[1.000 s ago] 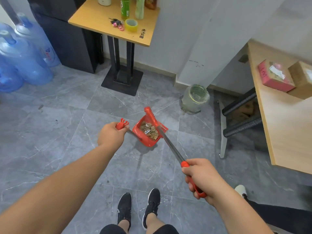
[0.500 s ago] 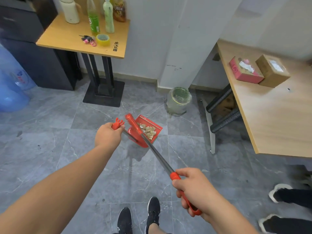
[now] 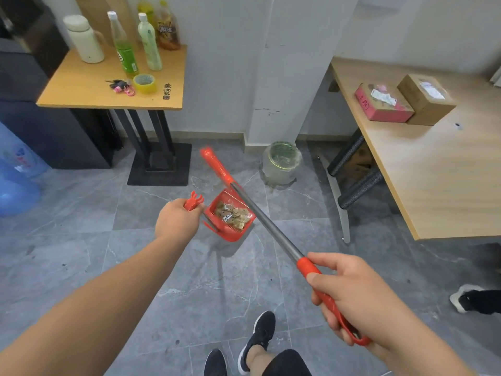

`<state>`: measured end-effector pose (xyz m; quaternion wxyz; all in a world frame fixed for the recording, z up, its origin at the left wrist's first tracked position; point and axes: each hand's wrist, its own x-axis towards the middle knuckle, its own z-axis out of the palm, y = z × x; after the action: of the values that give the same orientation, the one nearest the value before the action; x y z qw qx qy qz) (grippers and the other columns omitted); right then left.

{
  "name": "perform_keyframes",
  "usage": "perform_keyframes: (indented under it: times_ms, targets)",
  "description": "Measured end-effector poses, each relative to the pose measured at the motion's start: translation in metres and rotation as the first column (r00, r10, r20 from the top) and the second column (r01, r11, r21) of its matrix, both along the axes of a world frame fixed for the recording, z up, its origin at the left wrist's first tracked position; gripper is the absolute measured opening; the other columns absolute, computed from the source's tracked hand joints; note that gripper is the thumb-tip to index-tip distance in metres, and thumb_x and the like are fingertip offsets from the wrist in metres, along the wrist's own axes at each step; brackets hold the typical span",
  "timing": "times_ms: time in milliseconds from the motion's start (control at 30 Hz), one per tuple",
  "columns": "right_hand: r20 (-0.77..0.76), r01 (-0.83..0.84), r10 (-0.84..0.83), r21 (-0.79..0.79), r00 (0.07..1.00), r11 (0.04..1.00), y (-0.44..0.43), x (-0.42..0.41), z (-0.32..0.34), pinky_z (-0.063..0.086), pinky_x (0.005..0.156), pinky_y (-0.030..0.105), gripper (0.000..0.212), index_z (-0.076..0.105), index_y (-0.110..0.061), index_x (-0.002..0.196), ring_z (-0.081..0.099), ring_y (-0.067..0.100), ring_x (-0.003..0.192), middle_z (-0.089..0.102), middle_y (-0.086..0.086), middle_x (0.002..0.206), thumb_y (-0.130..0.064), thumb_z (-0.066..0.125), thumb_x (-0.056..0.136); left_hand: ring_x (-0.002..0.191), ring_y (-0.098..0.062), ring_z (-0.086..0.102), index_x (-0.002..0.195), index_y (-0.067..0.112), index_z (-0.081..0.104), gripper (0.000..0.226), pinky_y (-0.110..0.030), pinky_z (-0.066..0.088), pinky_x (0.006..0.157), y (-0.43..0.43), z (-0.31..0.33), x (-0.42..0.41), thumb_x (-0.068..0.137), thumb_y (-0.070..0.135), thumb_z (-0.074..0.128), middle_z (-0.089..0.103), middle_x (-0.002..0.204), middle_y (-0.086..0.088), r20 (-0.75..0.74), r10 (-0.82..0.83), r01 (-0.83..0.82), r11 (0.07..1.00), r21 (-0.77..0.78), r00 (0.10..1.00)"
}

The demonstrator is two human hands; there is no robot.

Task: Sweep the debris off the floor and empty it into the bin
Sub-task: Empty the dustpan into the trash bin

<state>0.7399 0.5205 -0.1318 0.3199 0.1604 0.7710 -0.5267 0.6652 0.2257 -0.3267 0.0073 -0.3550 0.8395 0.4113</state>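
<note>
A person's left hand wraps the red dustpan handle in a full grip; the pan holds the swept debris. The right hand grips the broom. Emptying remains: the lined bin stands farther off, right.

floor: open at 9 o'clock
bin: 12 o'clock, hemmed by pillar, desk

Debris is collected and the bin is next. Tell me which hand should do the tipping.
Left. The left hand grips the dustpan handle, with debris inside, and the bin is just beyond. The right hand only holds the broom.
</note>
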Motion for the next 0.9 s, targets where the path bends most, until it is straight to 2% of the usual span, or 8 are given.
perform_keyframes:
  times_ms: [100,167,267,367,533,633,833,900]
  targets:
    - [0.008,0.02,-0.02,-0.026,1.0,0.999,-0.004,-0.025,-0.013,0.026,0.042,0.023,0.03,0.06,-0.038,0.097,0.043,0.017,0.039,0.056,0.012,0.069,-0.008,0.055,0.098,0.065,-0.028,0.064,0.07,0.019,0.065,0.035,-0.034,0.047,0.059,0.005,0.009,-0.024,0.09,0.049,0.067,0.063,0.063,-0.003,0.006,-0.049,0.049,0.997,-0.059,0.999]
    - [0.018,0.029,-0.028,-0.036,0.999,0.999,-0.003,-0.045,-0.021,0.025,0.042,0.023,0.028,0.058,-0.036,0.093,0.043,0.016,0.039,0.055,0.013,0.071,-0.009,0.055,0.098,0.066,-0.028,0.066,0.076,0.023,0.068,0.031,-0.036,0.053,0.063,0.011,0.017,-0.042,0.088,0.051,0.067,0.065,0.065,-0.001,0.006,-0.077,0.077,0.993,-0.086,0.997]
    - [0.052,0.053,-0.05,-0.046,0.997,0.998,0.008,-0.079,-0.032,0.026,0.041,0.021,0.021,0.062,-0.026,0.096,0.043,0.014,0.039,0.053,0.013,0.071,-0.006,0.053,0.097,0.067,-0.025,0.067,0.078,0.024,0.07,0.028,-0.038,0.057,0.064,0.029,0.031,-0.072,0.088,0.05,0.066,0.067,0.067,0.0,0.012,-0.137,0.138,0.978,-0.158,0.99]
    - [0.076,0.056,-0.053,-0.037,0.996,0.998,0.026,-0.116,-0.041,0.027,0.039,0.02,0.021,0.065,-0.012,0.106,0.044,0.015,0.04,0.052,0.013,0.071,-0.002,0.051,0.094,0.065,-0.022,0.065,0.075,0.024,0.068,0.028,-0.034,0.053,0.061,0.052,0.044,-0.105,0.089,0.048,0.065,0.067,0.066,0.001,0.042,-0.178,0.183,0.954,-0.235,0.983]
    - [0.091,0.055,-0.051,-0.04,0.995,0.998,0.061,-0.171,-0.042,0.026,0.039,0.02,0.019,0.059,0.008,0.104,0.043,0.016,0.04,0.049,0.015,0.072,0.002,0.048,0.09,0.06,-0.021,0.063,0.07,0.023,0.064,0.036,-0.035,0.055,0.059,0.091,0.062,-0.158,0.091,0.052,0.064,0.064,0.061,0.001,0.067,-0.244,0.252,0.914,-0.318,0.967]
    - [0.085,0.058,-0.053,-0.05,0.995,0.997,0.079,-0.2,-0.039,0.026,0.039,0.02,0.011,0.058,-0.003,0.086,0.043,0.015,0.038,0.049,0.014,0.068,0.002,0.048,0.089,0.058,-0.02,0.063,0.07,0.023,0.064,0.035,-0.032,0.054,0.056,0.11,0.069,-0.187,0.091,0.052,0.066,0.064,0.061,0.002,0.076,-0.265,0.275,0.891,-0.36,0.961]
    - [0.089,0.075,-0.069,-0.069,0.994,0.995,0.107,-0.243,-0.035,0.025,0.038,0.018,0.013,0.052,-0.009,0.081,0.042,0.015,0.038,0.048,0.014,0.069,0.001,0.049,0.089,0.059,-0.019,0.062,0.071,0.024,0.064,0.033,-0.03,0.049,0.057,0.135,0.078,-0.233,0.091,0.051,0.067,0.064,0.063,0.003,0.083,-0.274,0.284,0.876,-0.39,0.958]
    - [0.09,0.086,-0.079,-0.076,0.993,0.993,0.114,-0.254,-0.034,0.025,0.038,0.018,0.015,0.051,-0.01,0.079,0.042,0.016,0.039,0.048,0.014,0.071,0.001,0.049,0.088,0.06,-0.02,0.063,0.071,0.024,0.064,0.033,-0.033,0.053,0.058,0.141,0.081,-0.247,0.09,0.051,0.068,0.064,0.063,0.003,0.083,-0.274,0.284,0.875,-0.392,0.958]
